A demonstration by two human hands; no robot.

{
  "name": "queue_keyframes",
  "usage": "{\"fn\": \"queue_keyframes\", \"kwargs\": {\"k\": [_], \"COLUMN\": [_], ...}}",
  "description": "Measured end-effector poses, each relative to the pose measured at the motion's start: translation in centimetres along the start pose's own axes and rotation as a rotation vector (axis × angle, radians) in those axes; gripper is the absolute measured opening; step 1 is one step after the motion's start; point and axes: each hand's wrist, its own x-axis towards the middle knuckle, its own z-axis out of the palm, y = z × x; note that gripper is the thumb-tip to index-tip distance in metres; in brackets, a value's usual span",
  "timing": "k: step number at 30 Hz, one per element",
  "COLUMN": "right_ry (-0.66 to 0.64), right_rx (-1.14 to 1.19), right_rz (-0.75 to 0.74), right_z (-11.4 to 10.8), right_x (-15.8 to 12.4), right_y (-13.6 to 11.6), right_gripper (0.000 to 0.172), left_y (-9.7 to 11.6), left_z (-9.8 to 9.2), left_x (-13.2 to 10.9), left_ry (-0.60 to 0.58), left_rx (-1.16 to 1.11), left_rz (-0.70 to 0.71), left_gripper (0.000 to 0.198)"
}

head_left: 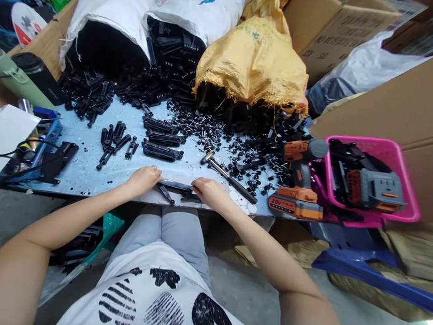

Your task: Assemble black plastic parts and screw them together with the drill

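Near the table's front edge, a long dark bar [177, 184] with a shiny top lies between my two hands. My left hand [144, 181] is closed round its left end, and my right hand [207, 190] grips the right end. Just below the bar, a small black part [166, 195] slants on the table. Three assembled black pieces [162, 151] are stacked in rows beyond my hands. A hammer [230, 177] with a black handle lies beyond and right of my right hand, close to several white discs [241, 202].
On the blue table [83, 163], black parts spill from two white sacks [115, 5] and a yellow sack [255, 57]. At right stand an orange drill [300, 177] and a pink basket [411, 200]. A blue tray [54, 131] and a green bottle [15, 79] are at left.
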Motion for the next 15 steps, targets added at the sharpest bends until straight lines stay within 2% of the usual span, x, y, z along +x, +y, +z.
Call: {"fn": "queue_keyframes", "kwargs": {"k": [2,4,6,8,10,11,15], "right_ry": [0.018,0.089,0.22,0.393,0.522,0.552,0.52], "right_rx": [-0.023,-0.019,0.055,0.173,0.265,0.285,0.228], "right_rz": [-0.042,-0.057,-0.084,-0.134,-0.199,-0.223,-0.268], "right_z": [0.7,2.0,3.9,6.1,8.3,9.2,10.9], "right_x": [0.1,0.0,-0.4,-1.0,-1.7,-1.9,-1.9], "right_y": [0.0,0.2,0.7,1.5,2.4,2.8,4.8], "right_gripper": [0.015,0.015,0.018,0.023,0.028,0.032,0.044], "left_y": [0.1,0.8,2.0,3.6,5.3,5.9,7.0], "left_z": [0.1,0.2,0.6,1.6,2.9,3.6,5.5], "left_x": [0.0,0.0,0.1,0.4,1.0,1.3,2.2], "left_ry": [0.012,0.084,0.21,0.289,0.266,0.236,0.197], "left_rx": [0.011,0.041,0.053,0.038,0.0,-0.025,-0.124], "left_rz": [0.006,-0.006,0.026,0.155,0.255,0.257,0.189], "left_gripper": [0.026,0.026,0.033,0.046,0.056,0.06,0.066]}}
